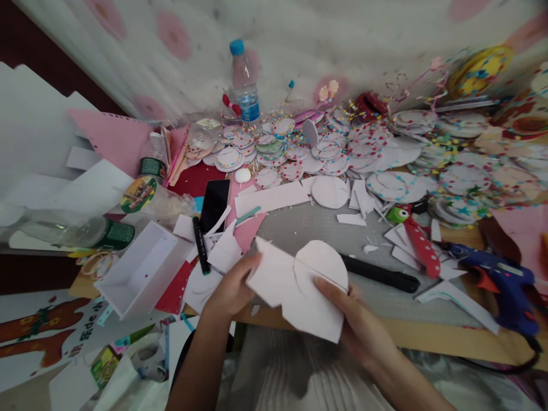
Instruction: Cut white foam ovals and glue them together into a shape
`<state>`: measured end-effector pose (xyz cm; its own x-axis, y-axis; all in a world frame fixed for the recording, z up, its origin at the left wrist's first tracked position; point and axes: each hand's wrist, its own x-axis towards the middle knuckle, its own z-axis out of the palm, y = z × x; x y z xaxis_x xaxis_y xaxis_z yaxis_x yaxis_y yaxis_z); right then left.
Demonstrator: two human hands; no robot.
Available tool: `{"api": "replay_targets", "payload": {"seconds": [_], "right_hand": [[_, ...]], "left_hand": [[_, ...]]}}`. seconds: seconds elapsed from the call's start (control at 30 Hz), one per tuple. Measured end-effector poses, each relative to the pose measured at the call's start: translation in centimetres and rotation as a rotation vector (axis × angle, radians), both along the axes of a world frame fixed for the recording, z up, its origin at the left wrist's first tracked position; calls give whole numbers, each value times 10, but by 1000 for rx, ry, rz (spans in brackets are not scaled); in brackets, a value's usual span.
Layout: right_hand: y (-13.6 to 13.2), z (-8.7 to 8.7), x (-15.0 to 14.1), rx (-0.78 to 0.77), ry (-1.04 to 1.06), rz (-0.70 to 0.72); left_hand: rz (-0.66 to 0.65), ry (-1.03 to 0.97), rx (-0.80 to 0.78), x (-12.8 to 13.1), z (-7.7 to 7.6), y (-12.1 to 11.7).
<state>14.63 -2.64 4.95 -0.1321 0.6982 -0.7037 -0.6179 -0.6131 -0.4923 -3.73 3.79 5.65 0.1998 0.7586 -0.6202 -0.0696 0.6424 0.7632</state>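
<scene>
Both my hands hold a white sheet of paper (pixel 278 279) over the near edge of the table. A white paper circle (pixel 322 264) lies against the sheet's upper right part. My left hand (pixel 231 288) grips the sheet's left edge, fingers curled under it. My right hand (pixel 359 325) pinches the sheet and the circle from the right, thumb on top. A long black tool (pixel 379 274) lies on the table just beyond my right hand.
Decorated paper circles (pixel 325 149) cover the back of the table (pixel 428 337). A water bottle (pixel 244 80) stands by the wall. A phone (pixel 214 204), black marker (pixel 200 244), white tray (pixel 141 269), blue glue gun (pixel 505 282) and red-handled scissors (pixel 417 240) lie around.
</scene>
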Motion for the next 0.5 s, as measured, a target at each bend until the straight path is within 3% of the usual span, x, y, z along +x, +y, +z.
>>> {"api": "replay_targets", "payload": {"seconds": [0.13,0.27,0.33,0.4,0.5], "right_hand": [[1,0,-10,-4,-88,-121],[0,0,14,57,-9,-60],[2,1,33,109,107,61],[7,3,46,137,178,282],[16,7,50,115,125,578]], "left_hand": [[-165,-120,88,5,1,-7],[-236,-131,98,-4,3,-14],[-258,-167,40,-11,4,-12],[-332,-210,-31,-15,6,-8],[-450,-262,-90,-12,11,-2]]}}
